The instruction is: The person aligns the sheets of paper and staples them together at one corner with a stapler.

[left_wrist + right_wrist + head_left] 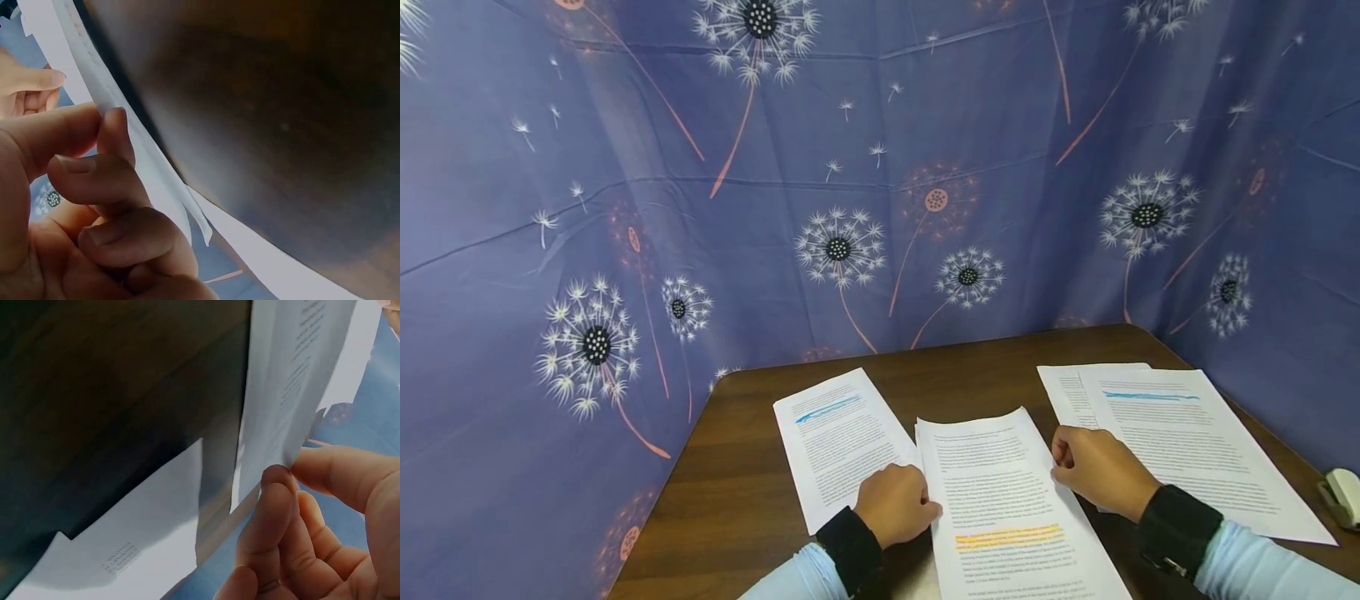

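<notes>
Printed sheets of paper with a band of orange highlighter lie between my two hands in the head view. My left hand pinches their left edge between thumb and forefinger; in the left wrist view the fingers curl beside that edge. On the opposite side my right hand pinches the right edge, and in the right wrist view its thumb presses the paper against the forefinger. More than one layer of paper shows at the held edges.
At the left lies a printed page with a blue highlighter stroke. Overlapping pages, the top one also marked blue, lie at the right. A white object stands at the right edge of the brown table. A dandelion-patterned curtain hangs behind.
</notes>
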Demonstrator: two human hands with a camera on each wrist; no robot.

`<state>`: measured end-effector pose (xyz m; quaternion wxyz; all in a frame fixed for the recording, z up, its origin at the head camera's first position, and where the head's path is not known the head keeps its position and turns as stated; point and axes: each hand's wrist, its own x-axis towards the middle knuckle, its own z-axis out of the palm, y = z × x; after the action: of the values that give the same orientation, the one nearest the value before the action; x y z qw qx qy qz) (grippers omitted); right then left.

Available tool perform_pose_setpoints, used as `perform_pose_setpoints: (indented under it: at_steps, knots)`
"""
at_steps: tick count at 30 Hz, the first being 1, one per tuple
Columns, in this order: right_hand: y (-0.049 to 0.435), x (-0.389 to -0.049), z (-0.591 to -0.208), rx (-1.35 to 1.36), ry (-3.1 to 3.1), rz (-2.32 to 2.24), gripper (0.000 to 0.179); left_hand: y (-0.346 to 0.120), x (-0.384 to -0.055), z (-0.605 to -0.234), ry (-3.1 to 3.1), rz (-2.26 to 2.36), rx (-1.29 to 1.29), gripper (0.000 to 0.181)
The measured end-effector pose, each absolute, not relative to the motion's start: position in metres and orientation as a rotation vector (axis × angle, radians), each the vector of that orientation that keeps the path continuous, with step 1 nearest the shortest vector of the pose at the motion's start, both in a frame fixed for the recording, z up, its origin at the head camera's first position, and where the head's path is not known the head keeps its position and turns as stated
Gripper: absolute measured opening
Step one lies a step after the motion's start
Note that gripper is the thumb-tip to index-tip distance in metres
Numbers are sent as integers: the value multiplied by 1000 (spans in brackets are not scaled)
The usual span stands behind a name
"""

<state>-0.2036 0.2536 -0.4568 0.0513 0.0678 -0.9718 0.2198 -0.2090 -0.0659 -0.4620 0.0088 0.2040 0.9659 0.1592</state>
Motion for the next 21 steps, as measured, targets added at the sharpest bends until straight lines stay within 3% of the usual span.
perform_pose_setpoints:
  at_steps: [21]
  knots:
    - [256,-211,-465,179,-3026,582,22,-64,-215,-465,2972,434,616,27]
